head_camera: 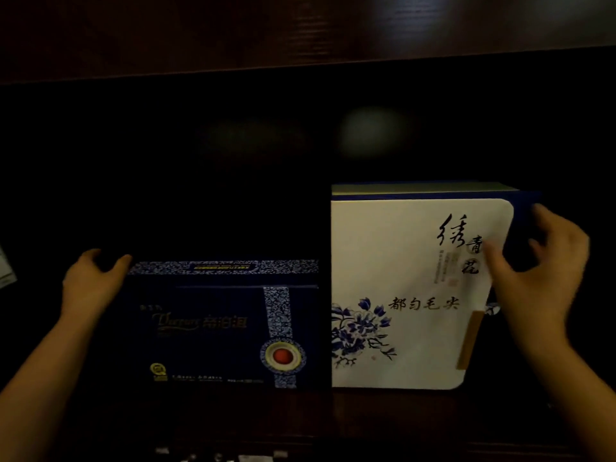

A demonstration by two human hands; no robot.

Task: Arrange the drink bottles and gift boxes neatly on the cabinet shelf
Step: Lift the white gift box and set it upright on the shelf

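A dark blue gift box [213, 328] with a blue-and-white patterned band and a red seal stands on the dark shelf [300, 411]. My left hand [90, 281] grips its upper left corner. Right beside it, touching, stands a taller white gift box [410, 295] with blue flowers and black calligraphy. My right hand [540, 268] is at that box's upper right corner, thumb on the front face and fingers spread toward the blue side; it looks blurred. No drink bottle is visible.
The cabinet interior behind the boxes is dark, with a faint pale reflection [370, 131] on the back wall. A wooden shelf board [300, 31] runs overhead. A pale object [6, 268] sits at the far left edge. Small light items [216, 456] lie below the shelf's front edge.
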